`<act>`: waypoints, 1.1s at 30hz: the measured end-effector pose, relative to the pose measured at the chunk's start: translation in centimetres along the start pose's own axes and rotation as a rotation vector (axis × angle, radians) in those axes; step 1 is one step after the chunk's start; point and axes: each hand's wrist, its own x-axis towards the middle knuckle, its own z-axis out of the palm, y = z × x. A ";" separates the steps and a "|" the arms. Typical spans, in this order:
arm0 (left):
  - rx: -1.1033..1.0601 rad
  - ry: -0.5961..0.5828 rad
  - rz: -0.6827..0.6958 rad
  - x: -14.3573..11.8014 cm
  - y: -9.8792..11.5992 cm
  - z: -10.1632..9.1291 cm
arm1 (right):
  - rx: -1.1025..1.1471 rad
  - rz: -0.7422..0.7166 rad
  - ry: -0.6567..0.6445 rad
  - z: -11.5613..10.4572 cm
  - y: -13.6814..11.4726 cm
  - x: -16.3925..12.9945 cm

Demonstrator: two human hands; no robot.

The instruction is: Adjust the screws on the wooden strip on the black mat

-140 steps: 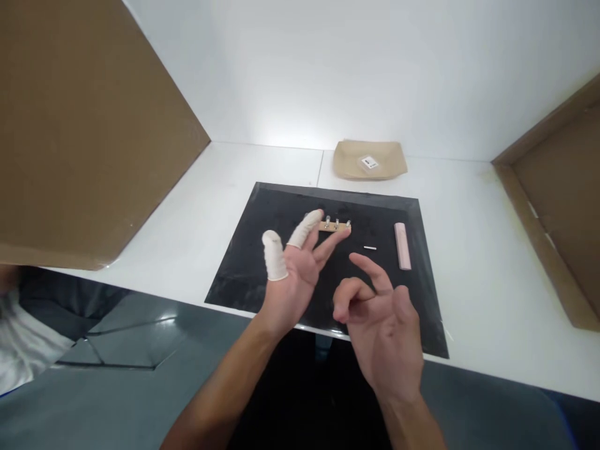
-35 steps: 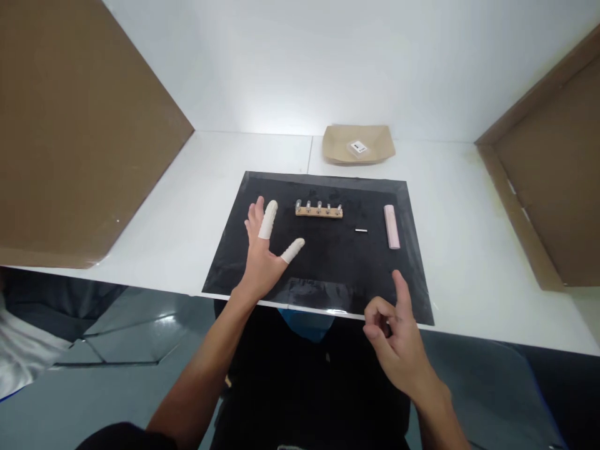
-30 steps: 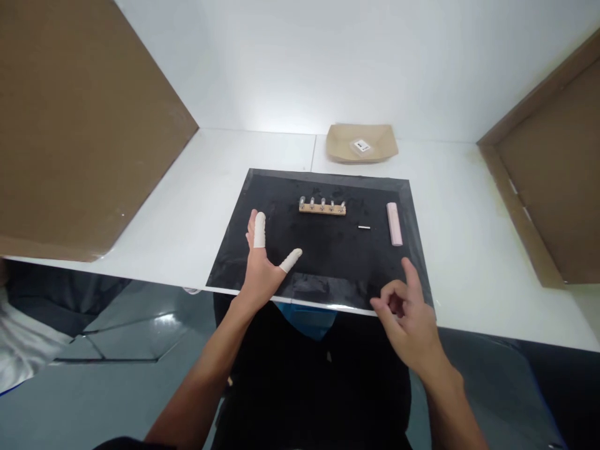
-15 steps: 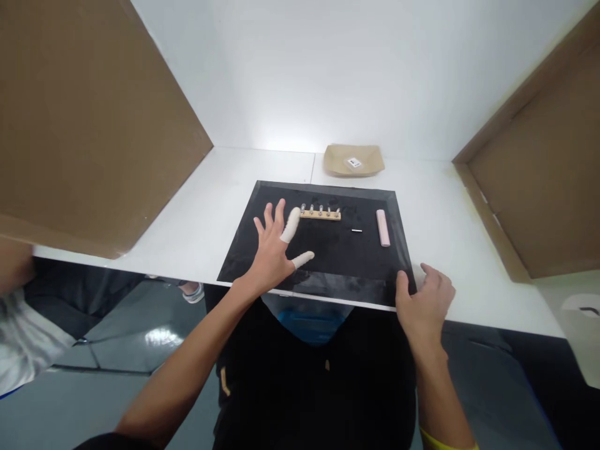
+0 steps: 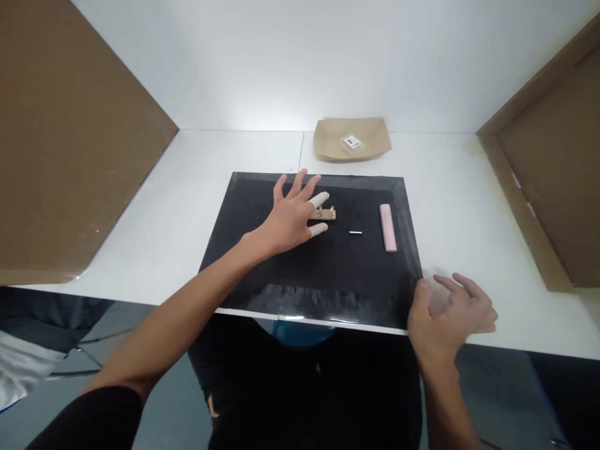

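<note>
My left hand [image 5: 293, 215] reaches over the black mat [image 5: 290, 269] with its fingers spread, white finger cots on the thumb and forefinger. Between those two fingertips lies a short wooden strip [image 5: 328, 215] with small clear-and-metal pieces standing in a row; my hand hides its left part. I cannot tell whether the fingers touch it. To its right are a tiny silvery rod [image 5: 355, 232] and a pale pink bar [image 5: 388, 227]. My right hand [image 5: 447, 315], bare and open, is at the mat's front right corner, holding nothing.
A brown paper tray [image 5: 328, 147] holding a small clear case with a white label [image 5: 352, 142] stands against the back wall. Cardboard panels rise at the left [image 5: 84, 144] and right [image 5: 544, 181]. The white table's front edge [image 5: 225, 311] runs before my body.
My left hand has moved right and forward until it covers part of the wooden strip. My right hand stays near the mat's corner, its fingers stretched further outward. The camera view has shifted closer.
</note>
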 end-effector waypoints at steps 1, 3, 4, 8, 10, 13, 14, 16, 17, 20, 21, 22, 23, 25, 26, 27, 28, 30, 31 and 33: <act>0.018 -0.040 0.026 0.7 -0.1 -0.1 | -0.004 -0.023 0.009 0.0 -0.1 -0.1; 0.043 -0.097 0.080 1.8 -0.3 0.0 | -0.005 -0.054 0.009 0.1 -0.1 -0.1; 0.049 -0.115 0.102 2.2 -0.4 0.0 | -0.005 -0.065 0.003 0.1 0.0 -0.1; 0.037 -0.145 0.146 3.3 -0.6 0.4 | -0.016 -0.111 -0.025 0.1 0.0 0.1; 0.017 -0.148 0.146 3.7 -0.7 0.4 | -0.022 -0.117 -0.030 0.0 0.0 0.1; -0.014 -0.147 0.135 4.1 -0.6 0.3 | -0.031 -0.127 -0.025 0.1 -0.1 0.2; -0.020 -0.147 0.132 4.2 -0.6 0.3 | -0.032 -0.136 -0.019 0.1 -0.1 0.1; -0.027 -0.144 0.124 4.4 -0.6 0.3 | -0.032 -0.160 -0.010 0.2 0.0 0.1; -0.030 -0.139 0.120 4.5 -0.7 0.3 | -0.031 -0.169 -0.007 0.3 0.1 0.1; -0.032 -0.110 0.105 4.6 -0.8 0.5 | -0.027 -0.177 -0.012 0.3 0.3 0.1; -0.031 -0.106 0.101 4.6 -0.8 0.6 | -0.026 -0.181 -0.015 0.4 0.3 0.1; -0.028 -0.109 0.097 4.5 -0.8 0.6 | -0.025 -0.188 -0.014 0.4 0.4 0.1; -0.023 -0.118 0.093 4.5 -0.8 0.6 | -0.024 -0.198 -0.010 0.4 0.5 0.1; -0.006 -0.137 0.075 4.5 -0.7 0.5 | -0.017 -0.221 0.004 0.5 0.6 0.0; 0.002 -0.144 0.063 4.4 -0.6 0.4 | -0.012 -0.234 0.009 0.5 0.7 0.0; 0.008 -0.152 0.051 4.4 -0.5 0.2 | -0.007 -0.241 0.010 0.6 0.7 0.0; 0.011 -0.164 0.041 4.4 -0.5 0.1 | -0.004 -0.245 0.005 0.6 0.8 0.0; 0.016 -0.205 0.023 4.2 -0.5 -0.2 | -0.002 -0.245 -0.006 0.6 0.9 0.0; 0.021 -0.229 0.011 4.1 -0.5 -0.4 | -0.002 -0.238 -0.013 0.5 0.9 0.0; 0.035 -0.265 -0.018 3.8 -0.6 -0.8 | -0.003 -0.222 -0.028 0.5 1.0 0.1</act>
